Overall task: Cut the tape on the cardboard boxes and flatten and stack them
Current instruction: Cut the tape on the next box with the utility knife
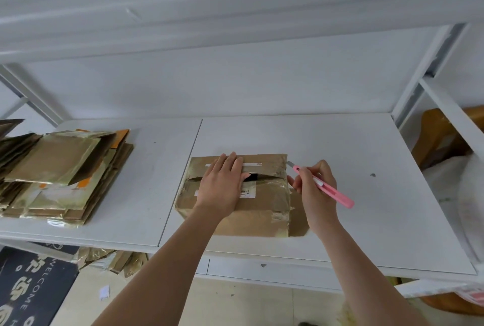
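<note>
The taped cardboard box (235, 194) sits on the white shelf board (366, 168) of a metal rack, nearer the front edge than the back and roughly midway along the right-hand panel, with the pile of flattened boxes (62, 176) well apart toward the left end. The left hand (222, 184) lies flat on the box top, fingers straight and pressing down across the centre seam, where a dark gap shows the flaps already parting. The right hand (313, 184) grips a pink utility knife (323, 185) pen-fashion, its short blade tip just at the box's far right top corner — seemingly at the tape that wraps down the right end. To do this cut well, I would keep the blade shallow and angled low, so it slits only the glossy tape (280, 218) and not the board, and draw it along the seam of the end flaps toward the front edge, away from the pressing hand. That hand should stay clear of the blade's line — its fingertips are near the seam, so pressing further left would be safer. Firm downward pressure should stop the light box from skating on the smooth board. More tape looks to wrap the near right corner, and that would need slitting before the box can fold flat.
</note>
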### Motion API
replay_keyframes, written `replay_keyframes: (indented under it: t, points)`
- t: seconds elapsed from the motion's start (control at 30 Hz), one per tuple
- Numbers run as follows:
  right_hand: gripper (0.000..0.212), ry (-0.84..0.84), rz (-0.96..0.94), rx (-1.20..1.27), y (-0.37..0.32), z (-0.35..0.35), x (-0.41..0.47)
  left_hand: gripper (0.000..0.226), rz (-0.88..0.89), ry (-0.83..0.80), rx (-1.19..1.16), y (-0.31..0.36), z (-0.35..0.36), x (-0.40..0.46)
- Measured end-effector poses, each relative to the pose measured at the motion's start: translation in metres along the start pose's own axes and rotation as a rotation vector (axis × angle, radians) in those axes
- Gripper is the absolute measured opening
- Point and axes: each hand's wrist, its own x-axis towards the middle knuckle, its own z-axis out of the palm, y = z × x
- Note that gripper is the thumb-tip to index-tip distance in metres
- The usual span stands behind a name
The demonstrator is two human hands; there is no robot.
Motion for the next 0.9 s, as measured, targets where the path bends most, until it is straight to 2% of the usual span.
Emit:
replay_keyframes:
  t: [0.17,0.27,0.4,0.6,0.8,0.9]
  points:
    - [0.019,-0.034,-0.073,-0.055,-0.001,-0.003,-0.006,0.056,-0.005,-0.009,0.018,-0.001,0.002,0.001]
    - [0.020,-0.062,-0.140,-0.122,-0.007,-0.005,-0.007,0.062,-0.006,-0.007,0.005,0.000,0.001,-0.001]
    - [0.023,-0.083,-0.206,-0.184,-0.012,-0.010,-0.010,0.048,-0.008,-0.001,0.012,-0.002,0.004,0.001]
    - [0.023,-0.132,-0.225,-0.228,-0.014,-0.017,-0.019,0.048,-0.013,0.001,-0.006,-0.002,0.005,0.001]
    - [0.024,-0.277,-0.215,-0.227,-0.024,-0.029,-0.017,0.049,-0.026,0.013,-0.030,-0.001,0.003,-0.001]
    - [0.023,-0.204,-0.195,-0.138,-0.027,-0.032,-0.007,0.048,-0.026,0.027,-0.057,-0.001,0.002,-0.003]
